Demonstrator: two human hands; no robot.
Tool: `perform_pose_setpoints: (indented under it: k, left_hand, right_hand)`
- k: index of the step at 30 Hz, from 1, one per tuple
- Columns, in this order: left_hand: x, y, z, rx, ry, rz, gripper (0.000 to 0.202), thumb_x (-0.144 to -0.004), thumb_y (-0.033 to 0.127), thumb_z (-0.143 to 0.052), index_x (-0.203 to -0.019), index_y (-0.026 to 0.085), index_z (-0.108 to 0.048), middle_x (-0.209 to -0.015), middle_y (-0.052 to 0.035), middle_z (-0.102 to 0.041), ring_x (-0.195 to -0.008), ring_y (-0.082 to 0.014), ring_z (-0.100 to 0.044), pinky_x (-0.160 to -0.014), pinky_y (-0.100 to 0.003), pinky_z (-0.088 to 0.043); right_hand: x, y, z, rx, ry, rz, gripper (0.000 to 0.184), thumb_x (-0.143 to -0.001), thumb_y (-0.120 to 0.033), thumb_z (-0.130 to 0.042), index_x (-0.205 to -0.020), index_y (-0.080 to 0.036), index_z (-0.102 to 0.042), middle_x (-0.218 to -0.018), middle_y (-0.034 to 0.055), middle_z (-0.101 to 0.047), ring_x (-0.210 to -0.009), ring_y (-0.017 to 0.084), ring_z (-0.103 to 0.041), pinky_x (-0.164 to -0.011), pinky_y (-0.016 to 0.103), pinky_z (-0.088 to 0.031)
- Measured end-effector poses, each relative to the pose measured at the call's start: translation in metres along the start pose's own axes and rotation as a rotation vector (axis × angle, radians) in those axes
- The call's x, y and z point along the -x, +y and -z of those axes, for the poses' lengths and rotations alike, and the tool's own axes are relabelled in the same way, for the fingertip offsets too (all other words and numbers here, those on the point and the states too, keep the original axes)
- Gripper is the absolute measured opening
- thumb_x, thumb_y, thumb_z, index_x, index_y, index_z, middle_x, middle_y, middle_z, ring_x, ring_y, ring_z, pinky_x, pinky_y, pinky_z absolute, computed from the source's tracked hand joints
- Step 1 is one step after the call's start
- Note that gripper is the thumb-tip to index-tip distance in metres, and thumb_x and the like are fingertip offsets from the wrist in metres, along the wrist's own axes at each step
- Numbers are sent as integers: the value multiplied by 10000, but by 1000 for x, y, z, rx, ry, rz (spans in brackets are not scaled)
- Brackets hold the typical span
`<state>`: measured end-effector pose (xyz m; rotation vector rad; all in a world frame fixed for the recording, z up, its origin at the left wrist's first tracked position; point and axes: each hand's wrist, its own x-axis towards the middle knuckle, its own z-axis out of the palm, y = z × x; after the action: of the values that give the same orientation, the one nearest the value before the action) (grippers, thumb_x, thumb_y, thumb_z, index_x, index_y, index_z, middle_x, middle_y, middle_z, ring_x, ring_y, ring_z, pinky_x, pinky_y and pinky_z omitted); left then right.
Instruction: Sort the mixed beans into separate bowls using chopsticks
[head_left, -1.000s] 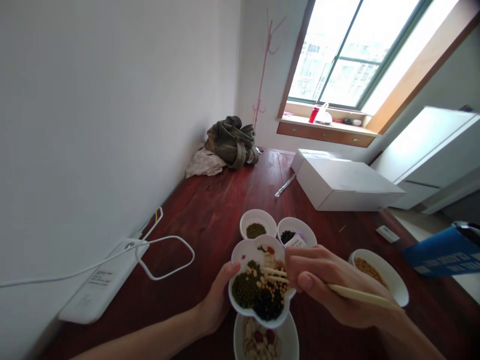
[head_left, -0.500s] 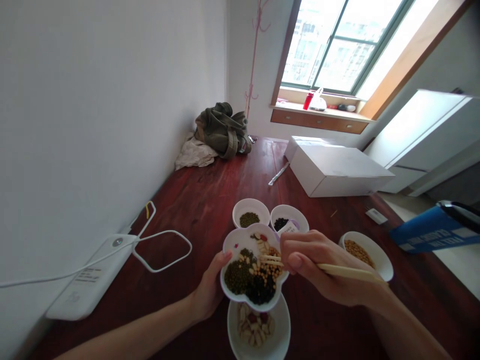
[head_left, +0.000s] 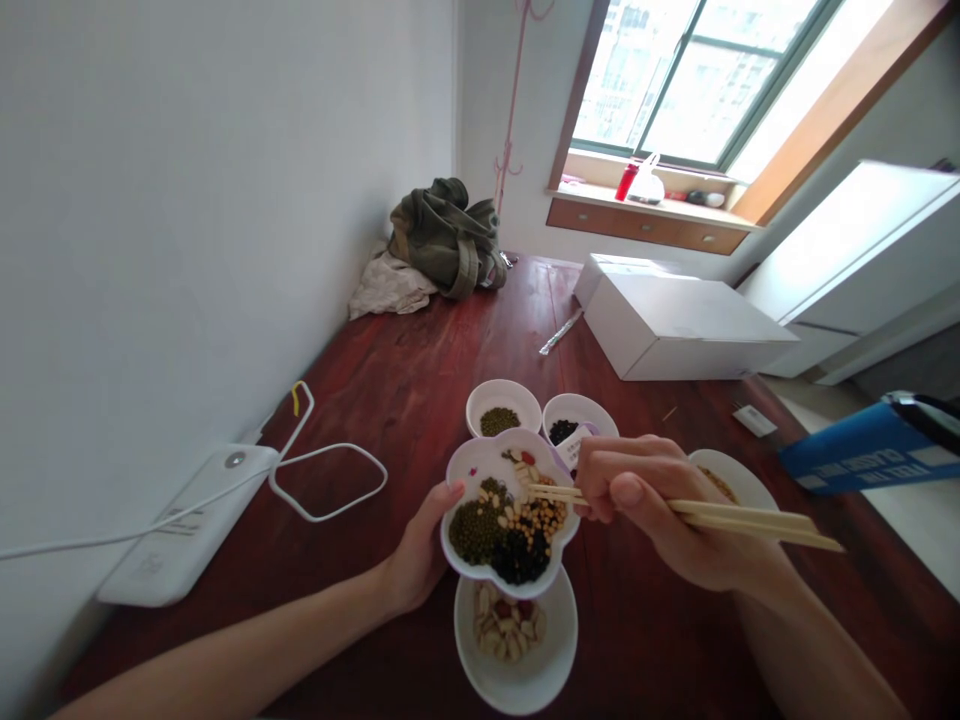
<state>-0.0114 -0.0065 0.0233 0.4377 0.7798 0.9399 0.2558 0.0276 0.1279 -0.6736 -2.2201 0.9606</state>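
My left hand [head_left: 420, 555] grips the left rim of a flower-shaped white dish [head_left: 480, 470] holding mixed green, black, yellow and white beans. My right hand [head_left: 660, 510] is closed on a pair of wooden chopsticks [head_left: 742, 520], whose tips reach into the dish over the yellow and white beans. Directly below the dish sits a round white bowl [head_left: 517, 675] with pale beans and a few red ones. Small bowls of green beans [head_left: 501, 408] and black beans [head_left: 579, 418] stand just beyond. A bowl of yellow beans [head_left: 739, 482] is partly hidden behind my right hand.
The dark red wooden table [head_left: 420, 370] runs along a white wall. A white device with a looped cable [head_left: 180, 530] lies left. A green bag [head_left: 446, 235] sits at the far end, a white box [head_left: 675, 325] to the right, a blue object [head_left: 862, 455] at the right edge.
The view has tilted a little, shifting everything slightly up. The chopsticks' tips have moved up and back within the flower-shaped dish. My left hand keeps its hold on the dish.
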Motion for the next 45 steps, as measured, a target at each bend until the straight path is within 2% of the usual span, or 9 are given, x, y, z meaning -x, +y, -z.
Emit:
perform_pose_setpoints:
  k: [4,9,15,21,27,32,37,41,45]
  left_hand:
    - [-1,1,-2,-10,-4,2,516,-841,587,-950,-1084,132,-930,-1175,-177,-930,-1356,-478,-803,-1259,-535,-568]
    - [-4,-1,0,-33,6,9,662,-750,662,-998,-1097,104,-920,-1186,-205,-924,-1368,-500,-788,-1269,-544,-555]
    - [-5,-4,4,5,-48,11,637,-831,630,-957,-1139,74,-914,-1223,-230,-913,-1401,-502,-771,-1291,-548,-531]
    - [-4,-4,7,14,-47,-2,598,-859,613,-946,-1142,86,-922,-1241,-211,-914,-1408,-489,-772,-1297,-538,-527]
    - [-5,-5,6,-5,-39,10,642,-845,644,-936,-1171,91,-921,-1211,-201,-921,-1390,-482,-783,-1285,-541,-543]
    - [-5,-5,5,-14,-24,23,688,-804,665,-953,-1170,83,-922,-1214,-213,-918,-1375,-490,-788,-1265,-546,-560]
    - [-5,-5,5,-8,-46,7,664,-811,663,-957,-1162,100,-925,-1243,-205,-915,-1382,-491,-783,-1267,-551,-550]
    - [-6,-6,5,-2,-52,-20,658,-824,651,-957,-1160,87,-924,-1218,-209,-918,-1382,-489,-781,-1262,-536,-548]
    - [-7,-6,3,-6,-62,-18,687,-817,674,-953,-1157,78,-926,-1220,-214,-917,-1385,-495,-777,-1275,-533,-532]
  right_hand:
    - [4,-12,4,37,-30,-40,538,-1276,-566,-346,-886,-232,-508,-836,-2,-570,-723,160,-516,-686,347,-370]
    - [-3,-12,4,80,-130,22,460,-1294,-467,-347,-943,-236,-536,-876,-2,-580,-769,164,-523,-731,340,-399]
    - [-9,-8,-2,62,-154,54,450,-1295,-440,-351,-929,-240,-520,-857,0,-589,-759,168,-519,-711,332,-397]
    - [-12,-3,-2,121,-78,96,495,-1296,-444,-358,-881,-234,-528,-804,-8,-594,-720,151,-528,-684,313,-393]
    - [12,-24,1,-201,57,32,590,-1243,-604,-421,-817,-232,-591,-756,37,-681,-665,179,-628,-638,340,-436]
    - [18,-48,-4,-278,12,-75,569,-1196,-687,-465,-874,-248,-629,-785,54,-712,-667,218,-618,-631,375,-457]
    - [1,-25,-24,-223,181,-87,608,-1254,-619,-351,-846,-235,-590,-834,47,-711,-783,213,-665,-736,372,-479]
    - [-9,-8,-40,-136,187,-50,551,-1279,-538,-365,-868,-230,-564,-828,11,-631,-754,171,-585,-712,335,-430]
    - [-11,-6,-48,-98,171,-11,505,-1285,-487,-387,-873,-228,-521,-828,-11,-576,-731,145,-518,-685,313,-390]
